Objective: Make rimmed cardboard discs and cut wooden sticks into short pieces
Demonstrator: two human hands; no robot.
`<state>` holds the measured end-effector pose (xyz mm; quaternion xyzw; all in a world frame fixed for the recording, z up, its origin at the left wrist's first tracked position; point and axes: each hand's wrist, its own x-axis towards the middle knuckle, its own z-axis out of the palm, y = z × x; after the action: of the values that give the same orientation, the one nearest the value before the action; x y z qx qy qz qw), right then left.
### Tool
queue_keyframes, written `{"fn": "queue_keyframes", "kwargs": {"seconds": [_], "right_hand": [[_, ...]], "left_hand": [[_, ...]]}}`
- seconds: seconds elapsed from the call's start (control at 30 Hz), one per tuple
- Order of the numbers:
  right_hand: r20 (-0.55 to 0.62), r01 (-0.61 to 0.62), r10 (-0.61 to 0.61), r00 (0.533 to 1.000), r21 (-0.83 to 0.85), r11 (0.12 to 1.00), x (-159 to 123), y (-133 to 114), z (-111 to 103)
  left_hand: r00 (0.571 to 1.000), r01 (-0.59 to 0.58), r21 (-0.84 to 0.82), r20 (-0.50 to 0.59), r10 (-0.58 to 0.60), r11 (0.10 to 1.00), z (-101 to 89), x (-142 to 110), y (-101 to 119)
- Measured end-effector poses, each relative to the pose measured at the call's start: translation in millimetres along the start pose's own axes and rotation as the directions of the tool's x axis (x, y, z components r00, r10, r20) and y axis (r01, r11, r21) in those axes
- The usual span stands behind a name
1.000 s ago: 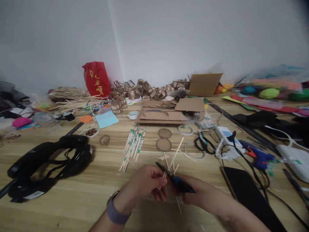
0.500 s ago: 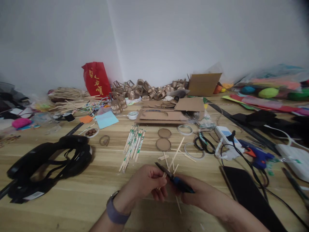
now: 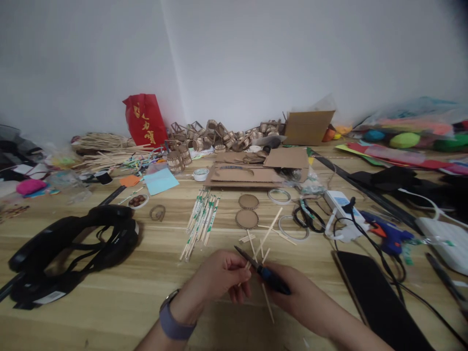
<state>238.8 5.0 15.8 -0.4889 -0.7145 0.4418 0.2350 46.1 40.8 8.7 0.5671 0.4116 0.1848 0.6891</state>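
My left hand [image 3: 228, 275], with a watch on the wrist, pinches a thin wooden stick [image 3: 269, 231] between thumb and fingers. The stick slants up to the right. My right hand [image 3: 292, 292] is closed around a pointed dark hand tool with a blue-and-black handle [image 3: 275, 280]; I cannot tell its exact kind. Its dark tip crosses the stick just above my left fingertips. Other loose sticks lie under and around the hands, one of them below the tool [image 3: 268, 303]. Beyond are two round cardboard discs [image 3: 246, 219] and several short cut pieces of stick [image 3: 247, 238].
Wrapped sticks [image 3: 202, 222] lie left of the discs. Tape rings [image 3: 294, 228], a blue glue gun [image 3: 391, 235], cables and a black phone [image 3: 376, 292] are to the right. A black strapped device [image 3: 73, 248] lies left. Cardboard sheets [image 3: 244, 179] and small woven-looking barrels [image 3: 177, 162] stand behind.
Both hands, with the stick and the tool, stay nearly in place. The right hand and the tool's handle have shifted slightly to the left.
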Motion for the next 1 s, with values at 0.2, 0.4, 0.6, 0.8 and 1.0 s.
{"fn": "queue_keyframes", "kwargs": {"seconds": [0.2, 0.4, 0.6, 0.8, 1.0], "right_hand": [[-0.032, -0.036, 0.036, 0.999, -0.005, 0.999, -0.4, 1.9, 3.8], [0.046, -0.087, 0.082, 0.996, 0.122, 0.989, -0.6, -1.5, -3.1], [0.168, -0.218, 0.171, 0.971, 0.319, 0.923, -5.4, -2.0, -11.6], [0.134, -0.178, 0.149, 0.98, 0.245, 0.953, -5.3, -2.4, -9.1], [0.104, -0.185, 0.166, 0.981, 0.208, 0.96, -4.4, -6.7, -7.2]], "left_hand": [[1.0, -0.027, -0.007, -0.006, 0.027, 1.0, -1.6, -0.3, 0.3], [0.997, -0.072, -0.042, 0.005, 0.072, 0.997, -2.2, -1.5, 1.7], [0.998, -0.024, -0.091, 0.048, 0.028, 0.996, 0.1, -2.4, 4.8], [1.0, -0.018, -0.033, 0.014, 0.018, 0.999, 3.2, -3.3, 7.8], [1.0, -0.023, 0.005, 0.005, 0.023, 1.0, 3.9, -3.4, 7.7]]}}
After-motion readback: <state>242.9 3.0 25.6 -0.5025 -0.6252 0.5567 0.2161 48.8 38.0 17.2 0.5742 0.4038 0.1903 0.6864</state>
